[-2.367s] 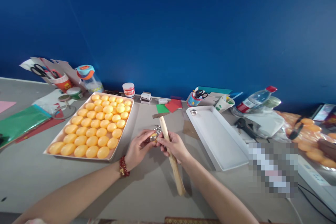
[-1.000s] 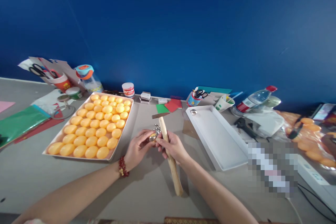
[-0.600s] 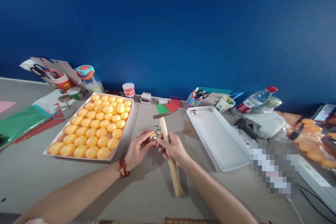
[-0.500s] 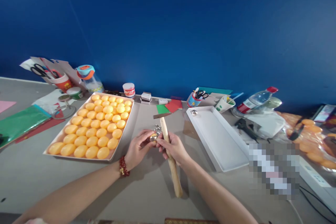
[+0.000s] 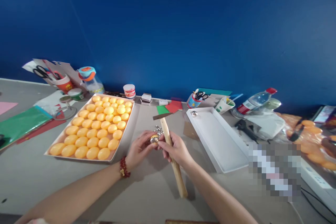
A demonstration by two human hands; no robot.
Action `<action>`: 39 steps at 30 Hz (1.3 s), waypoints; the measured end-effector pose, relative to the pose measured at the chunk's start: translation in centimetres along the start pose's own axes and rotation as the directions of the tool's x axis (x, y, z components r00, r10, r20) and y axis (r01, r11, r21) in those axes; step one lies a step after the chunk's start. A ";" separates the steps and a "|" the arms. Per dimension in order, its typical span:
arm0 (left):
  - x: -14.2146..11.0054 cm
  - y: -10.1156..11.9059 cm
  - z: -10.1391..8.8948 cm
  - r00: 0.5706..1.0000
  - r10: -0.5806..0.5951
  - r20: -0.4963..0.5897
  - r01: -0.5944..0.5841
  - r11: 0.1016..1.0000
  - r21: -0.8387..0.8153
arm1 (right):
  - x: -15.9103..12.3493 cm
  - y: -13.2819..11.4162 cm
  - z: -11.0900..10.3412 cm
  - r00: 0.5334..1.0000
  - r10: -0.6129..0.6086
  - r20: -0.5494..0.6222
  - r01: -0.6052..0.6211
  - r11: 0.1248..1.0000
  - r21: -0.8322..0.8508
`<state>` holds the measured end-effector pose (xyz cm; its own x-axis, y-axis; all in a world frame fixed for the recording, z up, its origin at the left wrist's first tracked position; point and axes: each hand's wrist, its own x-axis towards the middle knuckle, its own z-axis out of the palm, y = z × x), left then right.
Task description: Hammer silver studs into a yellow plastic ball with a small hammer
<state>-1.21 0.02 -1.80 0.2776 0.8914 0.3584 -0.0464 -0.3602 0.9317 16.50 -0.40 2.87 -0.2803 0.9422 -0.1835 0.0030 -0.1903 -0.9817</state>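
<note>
My left hand (image 5: 141, 148) is closed around an orange ball (image 5: 154, 140) that has shiny silver pieces on its near side. In my right hand (image 5: 176, 148) is a hammer (image 5: 175, 168), its wooden handle slanting toward me and its metal head pointing away. The right thumb and fingertips meet the ball's right side; whether they also pinch a small piece is too small to tell. Just beyond the ball lies a little pile of shiny metal pieces (image 5: 158, 130), partly hidden by my fingers and the handle.
To the left stands a shallow box (image 5: 112, 159) filled with many orange balls. A white tray (image 5: 223, 143) on the right holds a silver-covered ball (image 5: 194, 113) in its far corner. Cups, coloured paper and a plastic bottle (image 5: 256, 101) line the blue wall.
The hammer's handle end has swung slightly to the right. The ball has turned a little between my fingers, and both hands stay in nearly the same place.
</note>
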 end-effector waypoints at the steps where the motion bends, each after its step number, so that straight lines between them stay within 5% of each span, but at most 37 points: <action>1: 0.0 0.1 0.0 1.000 0.008 0.005 -0.008 1.000 -0.010 | -0.1 -0.1 -0.1 1.000 -0.013 0.000 0.013 0.999 -0.035; 9: 0.0 0.5 0.2 0.999 -0.042 0.032 0.048 0.974 -0.221 | -2.0 -0.1 -1.5 0.996 -0.080 -0.026 0.067 0.944 -0.323; 16: 0.0 -0.1 0.3 0.997 -0.068 -0.041 0.055 0.962 -0.268 | -3.2 -0.5 -3.2 0.942 -0.334 0.029 0.253 0.650 -0.717; 24: 0.3 0.0 0.0 0.994 -0.073 -0.075 0.054 0.973 -0.224 | -3.2 0.1 -3.3 0.903 -0.397 0.163 0.355 0.479 -0.803; 39: 0.4 0.4 0.0 0.974 -0.173 -0.146 0.120 0.943 -0.310 | -3.4 0.1 -3.2 0.888 -0.421 0.184 0.372 0.426 -0.825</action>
<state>-1.11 0.25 -1.32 0.1380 0.9707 0.1969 -0.3080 -0.1469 0.9400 20.49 -2.70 3.28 -0.4265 0.8665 0.2594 0.6886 0.4970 -0.5280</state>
